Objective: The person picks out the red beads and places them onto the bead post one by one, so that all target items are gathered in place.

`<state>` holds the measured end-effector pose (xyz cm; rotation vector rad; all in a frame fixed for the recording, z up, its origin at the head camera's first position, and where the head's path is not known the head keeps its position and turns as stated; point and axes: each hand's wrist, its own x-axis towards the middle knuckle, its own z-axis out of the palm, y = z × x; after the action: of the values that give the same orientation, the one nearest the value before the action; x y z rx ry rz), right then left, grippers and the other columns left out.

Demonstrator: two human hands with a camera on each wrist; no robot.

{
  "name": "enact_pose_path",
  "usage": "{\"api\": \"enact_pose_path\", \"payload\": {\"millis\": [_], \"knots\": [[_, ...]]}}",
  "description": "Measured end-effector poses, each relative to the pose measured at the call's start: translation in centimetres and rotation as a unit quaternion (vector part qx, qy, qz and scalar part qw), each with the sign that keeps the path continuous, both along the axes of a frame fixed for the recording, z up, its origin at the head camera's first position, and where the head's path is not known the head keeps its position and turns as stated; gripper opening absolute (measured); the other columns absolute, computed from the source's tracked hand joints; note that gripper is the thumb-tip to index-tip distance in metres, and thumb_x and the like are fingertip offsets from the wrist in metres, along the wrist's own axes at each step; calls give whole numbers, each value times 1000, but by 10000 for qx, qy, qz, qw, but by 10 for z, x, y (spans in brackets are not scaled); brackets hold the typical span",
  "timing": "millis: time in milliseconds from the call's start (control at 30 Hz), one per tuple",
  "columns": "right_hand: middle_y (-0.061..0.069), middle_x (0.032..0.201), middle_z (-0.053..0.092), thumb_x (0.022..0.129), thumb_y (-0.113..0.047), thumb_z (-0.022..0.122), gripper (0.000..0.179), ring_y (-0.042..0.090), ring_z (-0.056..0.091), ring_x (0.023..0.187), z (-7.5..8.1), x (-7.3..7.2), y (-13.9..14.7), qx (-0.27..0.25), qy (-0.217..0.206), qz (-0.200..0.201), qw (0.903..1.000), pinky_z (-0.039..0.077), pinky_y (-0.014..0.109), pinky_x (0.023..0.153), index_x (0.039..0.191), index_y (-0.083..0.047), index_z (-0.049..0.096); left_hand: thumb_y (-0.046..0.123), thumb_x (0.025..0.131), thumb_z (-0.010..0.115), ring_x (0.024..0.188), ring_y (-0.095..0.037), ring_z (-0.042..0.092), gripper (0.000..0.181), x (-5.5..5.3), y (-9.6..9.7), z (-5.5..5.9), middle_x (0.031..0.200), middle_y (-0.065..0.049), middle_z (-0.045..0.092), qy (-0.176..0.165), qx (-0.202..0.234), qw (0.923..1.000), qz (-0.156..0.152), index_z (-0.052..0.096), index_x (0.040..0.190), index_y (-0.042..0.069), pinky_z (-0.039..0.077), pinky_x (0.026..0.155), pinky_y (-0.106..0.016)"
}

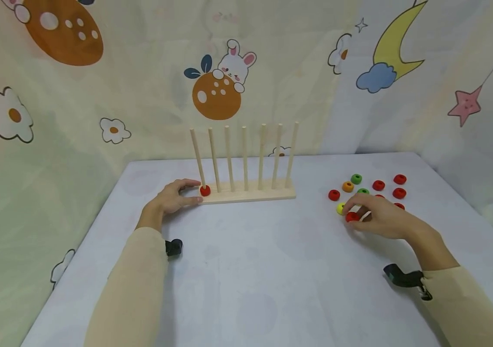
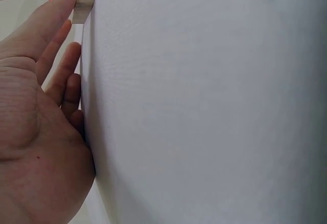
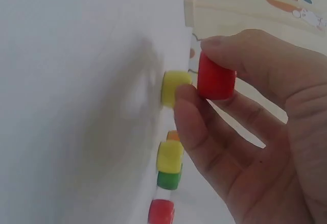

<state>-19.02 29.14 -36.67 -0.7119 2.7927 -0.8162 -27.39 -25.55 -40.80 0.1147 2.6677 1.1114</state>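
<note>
A wooden peg stand (image 1: 246, 194) carries a row of several upright pegs, and a red bead (image 1: 205, 191) sits at the foot of its leftmost peg. My left hand (image 1: 171, 196) holds the stand's left end, thumb at the front and index finger at the back; in the left wrist view the thumb (image 2: 53, 12) lies against the wood. Over on the right, my right hand (image 1: 381, 215) pinches another red bead (image 3: 216, 78) between thumb and fingers, raised off the table. Just beyond those fingertips lies a yellow bead (image 3: 174, 88).
Around the right hand lie loose beads: red (image 1: 334, 195), orange (image 1: 348, 186), green (image 1: 356, 179), and several more red ones farther right (image 1: 400, 193). Some are partly hidden by the hand. A patterned cloth (image 1: 151, 82) hangs behind the white table (image 1: 246, 270).
</note>
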Motion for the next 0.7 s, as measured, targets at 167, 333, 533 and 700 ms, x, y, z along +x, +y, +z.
{"api": "enact_pose_path", "payload": {"millis": [167, 333, 533, 700], "knots": [[-2, 109, 65, 91, -7, 77, 28, 19, 62, 91, 0, -2, -9, -45, 313, 57, 9995, 57, 24, 75, 114, -17, 65, 44, 90, 78, 154, -38, 23, 68, 1, 0, 0, 164, -11, 34, 30, -39, 10000, 14, 51, 150, 26, 15, 124, -62], [-3, 103, 63, 92, -12, 78, 21, 19, 62, 90, -1, -6, -17, -32, 253, 8, 9997, 57, 24, 74, 109, -18, 68, 43, 90, 79, 154, -36, 24, 65, 2, 2, -1, 163, -8, 37, 33, 12, 10000, 85, 52, 148, 29, 15, 123, -63], [-2, 101, 66, 87, -17, 83, 29, 16, 65, 89, 2, -11, -23, 39, 76, 10, 10000, 58, 24, 77, 113, -15, 70, 44, 90, 78, 154, -38, 23, 62, 4, 4, -2, 164, -8, 33, -32, 90, 9999, 92, 54, 146, 33, 16, 122, -65], [-2, 109, 68, 89, -6, 79, 33, 16, 64, 94, 9, -16, -33, -152, 314, 337, 9988, 61, 29, 83, 119, -11, 69, 44, 90, 78, 154, -40, 22, 61, 4, 3, 1, 166, -10, 30, -25, -12, 9999, 163, 56, 145, 33, 15, 121, -68]]}}
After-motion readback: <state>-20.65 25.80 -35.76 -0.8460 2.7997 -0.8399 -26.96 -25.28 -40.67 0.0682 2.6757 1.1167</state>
